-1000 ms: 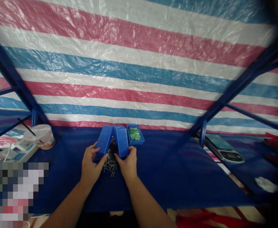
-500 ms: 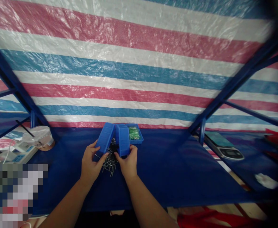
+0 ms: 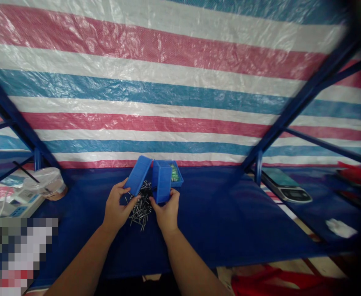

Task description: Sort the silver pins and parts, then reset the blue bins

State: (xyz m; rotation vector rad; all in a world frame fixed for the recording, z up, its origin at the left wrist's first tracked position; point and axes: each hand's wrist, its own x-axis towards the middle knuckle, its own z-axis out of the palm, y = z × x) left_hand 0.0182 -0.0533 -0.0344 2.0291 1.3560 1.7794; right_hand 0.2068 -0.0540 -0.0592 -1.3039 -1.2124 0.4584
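Observation:
My left hand point(image 3: 118, 205) is closed on a small blue plastic bin point(image 3: 139, 174), tilted up on its side. Another blue bin point(image 3: 164, 181) is gripped by my right hand point(image 3: 167, 209), also turned on its side, its opening towards the left. Between and below the two bins lies a loose heap of thin metal pins, possibly rivets or screws point(image 3: 141, 213), with some black pieces among them. Behind the right bin stands a third blue bin point(image 3: 181, 179) with green pieces point(image 3: 174, 172) in it, partly hidden.
A digital scale point(image 3: 291, 189) and a crumpled white tissue point(image 3: 340, 228) are at the right. At the left stand a lidded plastic tub point(image 3: 49, 183) and a power strip point(image 3: 26, 205). Blue frame posts point(image 3: 258, 166) rise from the blue table point(image 3: 217, 222) before a striped tarp.
The two held bins have moved further apart at the top, and the right one has turned. More of the pin heap shows between them. The view has shifted slightly.

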